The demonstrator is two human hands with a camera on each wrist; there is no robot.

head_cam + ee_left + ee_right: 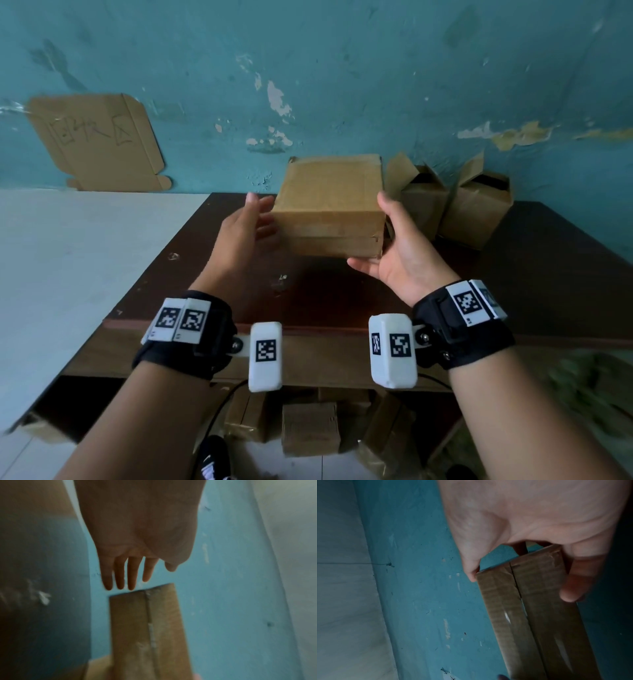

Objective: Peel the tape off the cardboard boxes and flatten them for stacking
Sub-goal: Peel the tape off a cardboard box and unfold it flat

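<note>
I hold a closed brown cardboard box (329, 202) in the air above the dark brown table (548, 281). My right hand (397, 246) grips its right end, thumb and fingers curled round the edges. The right wrist view shows that hand (530, 520) on the box (530, 608), whose seam is covered by glossy tape. My left hand (255, 219) is beside the box's left face with straight fingers. In the left wrist view the fingertips (120, 582) stand a small gap away from the box (147, 628).
Two smaller cardboard boxes (424, 205) (476, 212) with raised flaps stand at the back right of the table against the teal wall. A flattened cardboard sheet (99, 144) with writing hangs on the wall at left. Several boxes (308, 428) lie on the floor under the table.
</note>
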